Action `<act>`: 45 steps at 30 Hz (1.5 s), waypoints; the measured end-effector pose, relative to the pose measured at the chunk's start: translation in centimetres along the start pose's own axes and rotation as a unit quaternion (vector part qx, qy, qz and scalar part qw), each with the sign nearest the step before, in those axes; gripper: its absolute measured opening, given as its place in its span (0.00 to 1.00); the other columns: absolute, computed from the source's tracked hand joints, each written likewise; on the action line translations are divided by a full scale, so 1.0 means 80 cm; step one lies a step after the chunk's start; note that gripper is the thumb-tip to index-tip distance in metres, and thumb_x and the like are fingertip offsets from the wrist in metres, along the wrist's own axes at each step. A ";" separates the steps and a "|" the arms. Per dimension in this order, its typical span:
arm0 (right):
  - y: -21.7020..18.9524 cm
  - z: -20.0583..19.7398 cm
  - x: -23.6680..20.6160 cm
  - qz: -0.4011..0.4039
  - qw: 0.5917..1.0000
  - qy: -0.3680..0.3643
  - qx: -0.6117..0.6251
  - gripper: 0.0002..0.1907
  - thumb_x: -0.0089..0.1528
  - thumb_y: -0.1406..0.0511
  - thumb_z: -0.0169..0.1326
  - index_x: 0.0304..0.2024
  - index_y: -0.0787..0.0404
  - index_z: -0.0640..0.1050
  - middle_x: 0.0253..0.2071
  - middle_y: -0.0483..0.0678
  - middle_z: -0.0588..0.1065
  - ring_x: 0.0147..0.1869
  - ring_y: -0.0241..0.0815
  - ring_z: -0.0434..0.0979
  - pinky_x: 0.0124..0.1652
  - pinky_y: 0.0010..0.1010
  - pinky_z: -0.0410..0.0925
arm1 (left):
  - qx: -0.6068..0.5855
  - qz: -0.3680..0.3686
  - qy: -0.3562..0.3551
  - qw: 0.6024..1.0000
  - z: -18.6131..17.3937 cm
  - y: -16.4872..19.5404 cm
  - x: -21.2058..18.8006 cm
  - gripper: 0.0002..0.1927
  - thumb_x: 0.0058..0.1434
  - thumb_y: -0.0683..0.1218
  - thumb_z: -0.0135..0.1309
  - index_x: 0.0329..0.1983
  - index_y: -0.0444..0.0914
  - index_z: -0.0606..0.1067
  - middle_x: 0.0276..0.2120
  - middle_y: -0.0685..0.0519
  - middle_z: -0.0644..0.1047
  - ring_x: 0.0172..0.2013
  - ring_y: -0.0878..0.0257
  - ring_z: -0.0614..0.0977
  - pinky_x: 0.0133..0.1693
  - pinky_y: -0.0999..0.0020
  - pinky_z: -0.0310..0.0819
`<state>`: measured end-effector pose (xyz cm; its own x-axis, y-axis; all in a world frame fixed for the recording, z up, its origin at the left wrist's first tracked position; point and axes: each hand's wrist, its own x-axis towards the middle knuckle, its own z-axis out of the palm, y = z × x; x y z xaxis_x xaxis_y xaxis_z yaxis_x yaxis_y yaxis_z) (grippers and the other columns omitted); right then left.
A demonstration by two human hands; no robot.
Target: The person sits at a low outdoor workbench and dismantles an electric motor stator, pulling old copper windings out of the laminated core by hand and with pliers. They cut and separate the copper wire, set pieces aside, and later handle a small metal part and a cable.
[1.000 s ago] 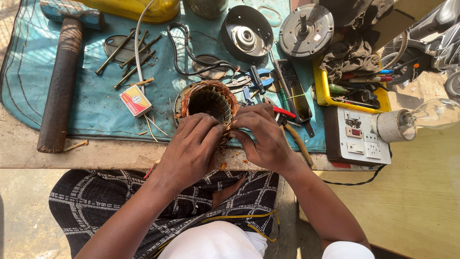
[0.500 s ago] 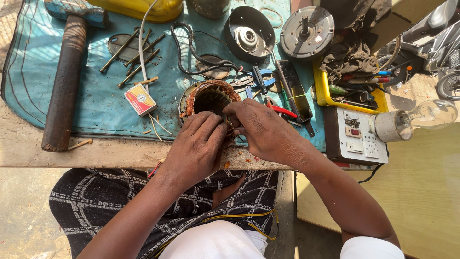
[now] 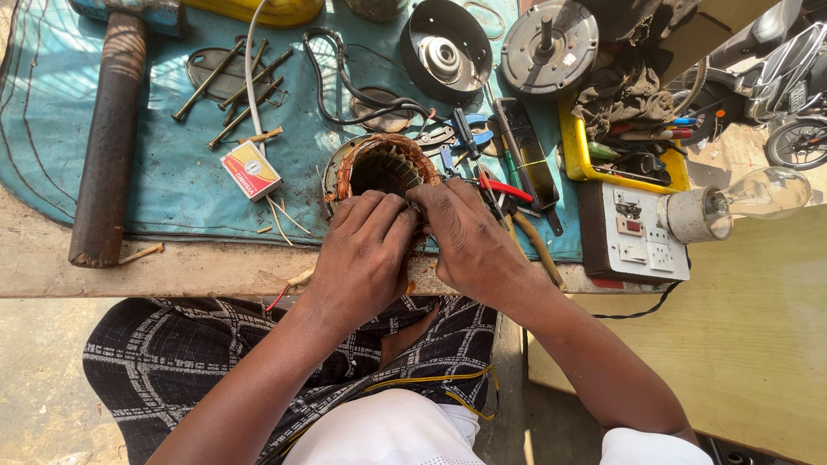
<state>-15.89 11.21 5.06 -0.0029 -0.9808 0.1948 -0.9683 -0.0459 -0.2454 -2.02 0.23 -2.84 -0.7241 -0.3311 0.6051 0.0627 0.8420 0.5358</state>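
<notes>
Head cam: both hands are bunched on the near edge of the stator (image 3: 383, 168), a copper-wound ring sitting on the blue mat (image 3: 172, 185). Left hand (image 3: 366, 254) and right hand (image 3: 465, 237) have fingers curled tight against its rim, pinching something too small to make out. Matchbox (image 3: 250, 170) just left of the stator, pliers (image 3: 508, 194) just right, hammer (image 3: 112, 129) far left.

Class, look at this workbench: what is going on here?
A seated person works with both hands on a copper-wound stator at the bench's near edge. The left hand and right hand meet at its near rim, fingers pinching there. A hammer, bolts and a matchbox lie on the blue mat.
</notes>
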 end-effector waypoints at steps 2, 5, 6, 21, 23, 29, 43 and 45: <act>0.003 0.008 -0.003 0.001 1.000 0.021 0.007 0.30 0.53 0.81 0.51 0.59 0.69 0.66 0.49 0.60 0.70 0.53 0.62 0.70 0.55 0.51 0.65 | 0.006 -0.002 0.004 1.000 0.000 0.002 0.000 0.27 0.42 0.37 0.62 0.49 0.29 0.75 0.50 0.42 0.75 0.55 0.45 0.75 0.58 0.49 0.67; 0.004 0.021 -0.008 0.010 0.998 0.048 0.029 0.30 0.55 0.83 0.49 0.60 0.69 0.66 0.49 0.59 0.70 0.52 0.59 0.70 0.54 0.48 0.67 | 0.007 -0.004 0.004 1.000 -0.001 0.003 0.002 0.29 0.39 0.38 0.63 0.49 0.29 0.75 0.49 0.42 0.75 0.55 0.45 0.75 0.57 0.49 0.67; 0.004 0.025 -0.011 0.013 0.998 0.056 0.039 0.30 0.55 0.83 0.49 0.61 0.69 0.65 0.49 0.59 0.70 0.51 0.58 0.70 0.53 0.46 0.67 | 0.006 -0.006 0.003 1.000 -0.001 0.003 0.002 0.30 0.37 0.38 0.63 0.49 0.29 0.75 0.49 0.42 0.75 0.55 0.45 0.75 0.57 0.48 0.67; 0.015 0.067 -0.031 0.025 0.974 0.210 0.084 0.28 0.63 0.82 0.55 0.64 0.67 0.65 0.45 0.52 0.73 0.48 0.47 0.74 0.49 0.38 0.72 | 0.030 -0.012 0.020 0.999 0.000 0.006 0.002 0.23 0.47 0.36 0.62 0.49 0.30 0.76 0.47 0.44 0.77 0.53 0.48 0.77 0.55 0.51 0.70; 0.018 0.066 -0.034 -0.004 0.968 0.231 0.101 0.27 0.64 0.81 0.57 0.64 0.66 0.65 0.48 0.53 0.75 0.52 0.48 0.77 0.51 0.37 0.74 | 0.018 -0.018 0.021 0.999 0.000 0.006 0.002 0.20 0.51 0.37 0.62 0.49 0.30 0.76 0.47 0.44 0.76 0.51 0.48 0.77 0.54 0.51 0.70; 0.012 0.070 -0.037 -0.001 0.958 0.273 0.089 0.23 0.64 0.80 0.59 0.59 0.64 0.70 0.47 0.53 0.80 0.53 0.48 0.83 0.50 0.34 0.78 | 0.018 -0.019 0.027 0.999 -0.003 0.007 0.003 0.19 0.51 0.37 0.62 0.48 0.31 0.76 0.46 0.44 0.76 0.51 0.49 0.76 0.53 0.52 0.70; 0.010 0.053 -0.024 -0.047 0.976 0.213 0.023 0.23 0.58 0.85 0.53 0.53 0.68 0.67 0.45 0.56 0.73 0.50 0.57 0.77 0.47 0.43 0.73 | -0.001 -0.039 0.024 0.999 -0.006 0.012 0.009 0.17 0.51 0.39 0.63 0.45 0.32 0.77 0.45 0.45 0.77 0.48 0.50 0.77 0.52 0.53 0.70; 0.010 0.051 -0.023 -0.048 0.978 0.202 0.030 0.24 0.58 0.85 0.54 0.54 0.67 0.67 0.46 0.56 0.73 0.51 0.57 0.76 0.47 0.43 0.72 | -0.008 -0.042 0.022 0.999 -0.007 0.011 0.009 0.17 0.51 0.38 0.63 0.45 0.32 0.77 0.44 0.46 0.77 0.48 0.50 0.77 0.51 0.53 0.70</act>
<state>-15.62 12.20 0.63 -0.0240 -0.8171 0.5760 -0.9524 -0.1565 -0.2617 -2.05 0.52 -1.58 -0.6961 -0.4185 0.5834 0.0141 0.8044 0.5940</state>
